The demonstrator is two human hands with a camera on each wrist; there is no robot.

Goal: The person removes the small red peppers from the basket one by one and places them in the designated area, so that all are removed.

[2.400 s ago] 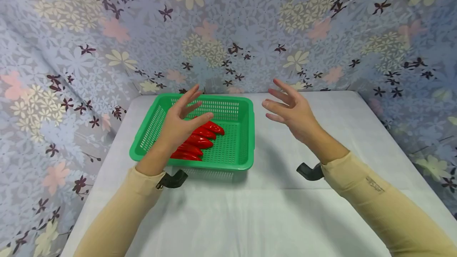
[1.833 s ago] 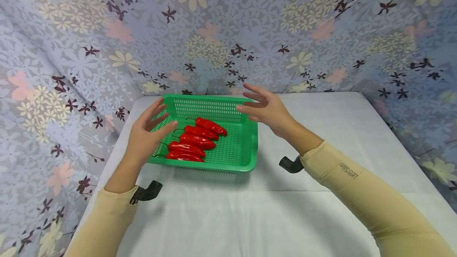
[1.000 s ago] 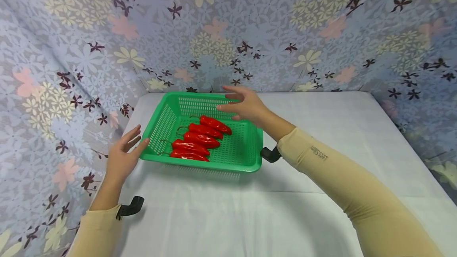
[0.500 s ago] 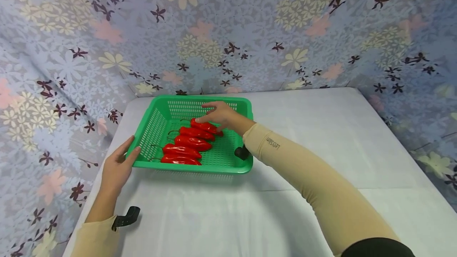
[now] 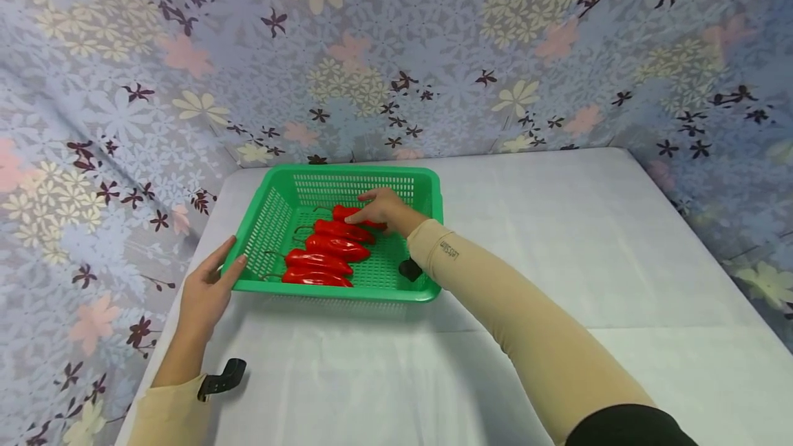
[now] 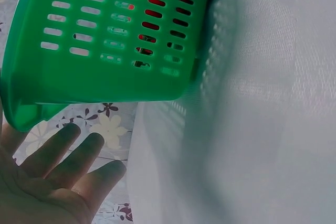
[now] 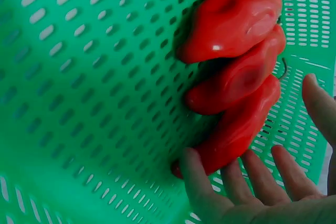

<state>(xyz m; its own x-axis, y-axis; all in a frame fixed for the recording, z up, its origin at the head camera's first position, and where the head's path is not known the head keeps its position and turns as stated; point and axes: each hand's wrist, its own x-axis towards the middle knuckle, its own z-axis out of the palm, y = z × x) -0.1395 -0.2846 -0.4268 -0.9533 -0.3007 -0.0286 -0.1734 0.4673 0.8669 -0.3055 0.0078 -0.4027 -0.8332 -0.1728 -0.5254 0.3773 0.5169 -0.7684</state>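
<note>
A green plastic basket (image 5: 347, 294) stands on the white-covered table with several glossy red peppers (image 5: 337, 248) lying side by side in it. My left hand (image 5: 204, 292) holds the basket's left rim near its front corner, thumb over the top. In the left wrist view, the other fingers of this hand (image 6: 63, 182) stretch beneath the rim, apart from the wall. My right hand (image 5: 387, 208) reaches inside, over the farthest red pepper (image 7: 236, 129). One of its fingers overlaps that pepper's tip in the right wrist view, while the thumb is clear of the skin near the stem end.
The white table surface (image 5: 557, 239) extends right of the basket and in front of it. Flower-patterned cloth (image 5: 396, 54) rises behind and at both sides. Black wrist mounts (image 5: 224, 377) stick out from the beige sleeves.
My left hand moved from above the peppers out to the basket's left rim and took hold. My right hand came from the right of the basket, leftward and down to the farthest pepper.
</note>
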